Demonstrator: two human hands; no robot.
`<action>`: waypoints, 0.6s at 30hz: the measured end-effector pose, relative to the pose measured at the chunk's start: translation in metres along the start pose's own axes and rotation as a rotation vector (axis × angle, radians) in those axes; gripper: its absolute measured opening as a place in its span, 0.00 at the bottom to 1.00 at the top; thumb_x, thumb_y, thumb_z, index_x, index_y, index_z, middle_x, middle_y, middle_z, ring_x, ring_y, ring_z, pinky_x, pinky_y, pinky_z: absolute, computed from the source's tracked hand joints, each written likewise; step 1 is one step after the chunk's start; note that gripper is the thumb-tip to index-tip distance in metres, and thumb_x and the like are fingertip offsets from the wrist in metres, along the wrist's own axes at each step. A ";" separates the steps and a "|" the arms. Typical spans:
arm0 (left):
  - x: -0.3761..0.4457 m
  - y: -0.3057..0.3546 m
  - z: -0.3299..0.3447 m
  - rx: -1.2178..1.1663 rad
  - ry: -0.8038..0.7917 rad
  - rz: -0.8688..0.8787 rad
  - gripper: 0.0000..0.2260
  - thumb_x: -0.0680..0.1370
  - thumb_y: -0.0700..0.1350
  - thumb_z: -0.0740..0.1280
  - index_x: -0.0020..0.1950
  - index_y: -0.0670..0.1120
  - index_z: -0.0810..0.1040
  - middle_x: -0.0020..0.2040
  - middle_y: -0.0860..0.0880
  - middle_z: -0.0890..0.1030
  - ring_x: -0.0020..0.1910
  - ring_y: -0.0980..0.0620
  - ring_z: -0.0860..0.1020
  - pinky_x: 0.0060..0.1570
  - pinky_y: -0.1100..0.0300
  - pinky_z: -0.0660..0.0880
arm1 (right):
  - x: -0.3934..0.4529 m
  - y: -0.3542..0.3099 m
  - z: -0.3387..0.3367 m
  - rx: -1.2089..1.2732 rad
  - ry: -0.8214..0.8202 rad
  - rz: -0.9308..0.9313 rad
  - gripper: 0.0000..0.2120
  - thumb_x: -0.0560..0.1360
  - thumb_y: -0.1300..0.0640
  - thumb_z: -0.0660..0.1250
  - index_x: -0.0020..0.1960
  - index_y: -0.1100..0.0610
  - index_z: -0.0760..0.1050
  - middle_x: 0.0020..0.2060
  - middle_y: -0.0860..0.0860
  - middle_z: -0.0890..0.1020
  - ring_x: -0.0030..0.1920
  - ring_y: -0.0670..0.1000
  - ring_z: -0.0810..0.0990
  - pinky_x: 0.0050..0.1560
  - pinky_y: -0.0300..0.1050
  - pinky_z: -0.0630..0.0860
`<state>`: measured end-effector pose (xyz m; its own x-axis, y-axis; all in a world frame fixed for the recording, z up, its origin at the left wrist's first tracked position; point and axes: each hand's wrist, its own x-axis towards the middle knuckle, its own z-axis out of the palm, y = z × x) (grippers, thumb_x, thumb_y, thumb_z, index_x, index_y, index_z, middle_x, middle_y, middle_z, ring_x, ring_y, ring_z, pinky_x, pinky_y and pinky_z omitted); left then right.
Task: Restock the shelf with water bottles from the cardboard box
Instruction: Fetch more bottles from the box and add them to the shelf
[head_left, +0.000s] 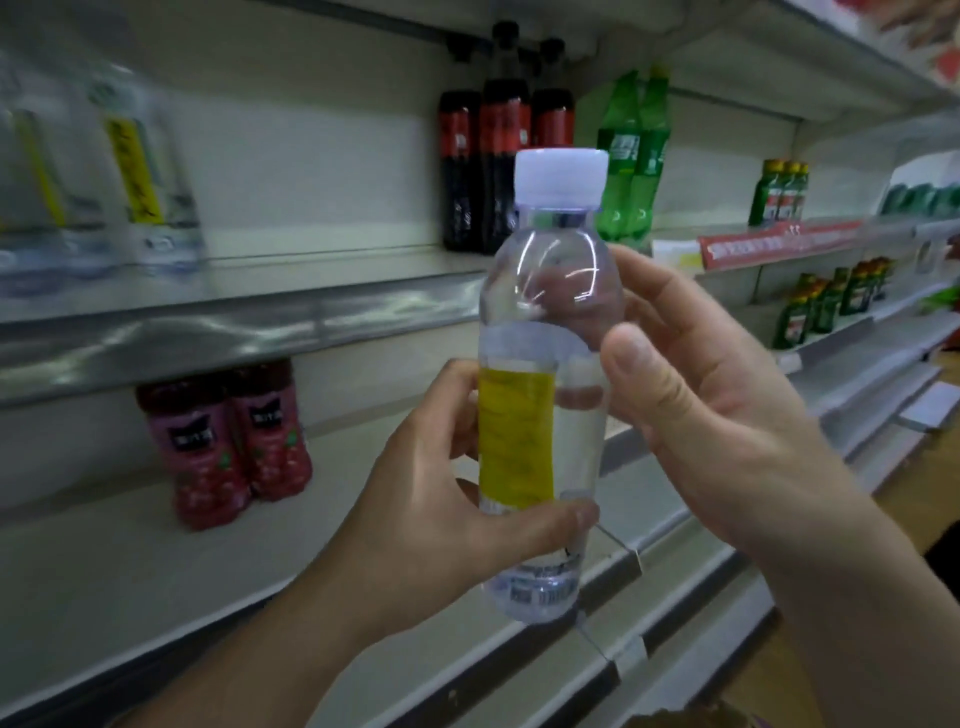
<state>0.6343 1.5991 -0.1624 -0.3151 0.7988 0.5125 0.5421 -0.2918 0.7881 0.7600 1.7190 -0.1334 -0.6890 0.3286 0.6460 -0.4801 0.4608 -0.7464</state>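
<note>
A clear water bottle (545, 374) with a white cap and a yellow label stands upright in front of me, held up before the shelves. My left hand (441, 493) grips its lower half, thumb across the front below the label. My right hand (701, 395) holds its upper half from the right, fingers behind the bottle and thumb near its side. Several water bottles (140, 176) of the same kind stand on the upper shelf (234, 317) at the left, blurred. A corner of the cardboard box (691, 719) shows at the bottom edge.
Dark cola bottles (493, 145) and green soda bottles (631, 150) stand at the back of the upper shelf. Two red juice bottles (228, 441) sit on the lower shelf (156, 571). Small green bottles (826, 306) fill shelves at the right. Price-tag rails line the shelf fronts.
</note>
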 end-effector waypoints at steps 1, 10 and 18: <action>0.001 0.004 -0.005 0.021 0.028 0.017 0.28 0.62 0.47 0.82 0.57 0.59 0.74 0.50 0.56 0.83 0.48 0.55 0.82 0.42 0.53 0.81 | 0.001 0.000 0.003 -0.030 -0.011 -0.007 0.33 0.73 0.40 0.65 0.73 0.55 0.63 0.62 0.53 0.79 0.64 0.55 0.77 0.60 0.55 0.76; 0.008 0.028 -0.053 0.112 0.242 0.115 0.26 0.63 0.48 0.81 0.55 0.56 0.71 0.49 0.57 0.84 0.46 0.58 0.83 0.44 0.55 0.81 | 0.015 0.002 0.042 -0.231 -0.117 -0.086 0.42 0.63 0.35 0.73 0.72 0.31 0.56 0.62 0.37 0.73 0.66 0.41 0.72 0.59 0.33 0.74; 0.012 0.047 -0.086 0.144 0.288 0.137 0.28 0.64 0.50 0.80 0.59 0.54 0.70 0.48 0.53 0.86 0.49 0.55 0.84 0.49 0.50 0.80 | 0.041 0.002 0.080 -0.337 -0.094 -0.122 0.54 0.61 0.45 0.80 0.75 0.35 0.48 0.62 0.38 0.73 0.65 0.39 0.73 0.58 0.34 0.74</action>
<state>0.5887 1.5501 -0.0897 -0.4276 0.5704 0.7012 0.6921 -0.2924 0.6599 0.6881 1.6674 -0.1210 -0.6919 0.1844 0.6980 -0.3669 0.7429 -0.5599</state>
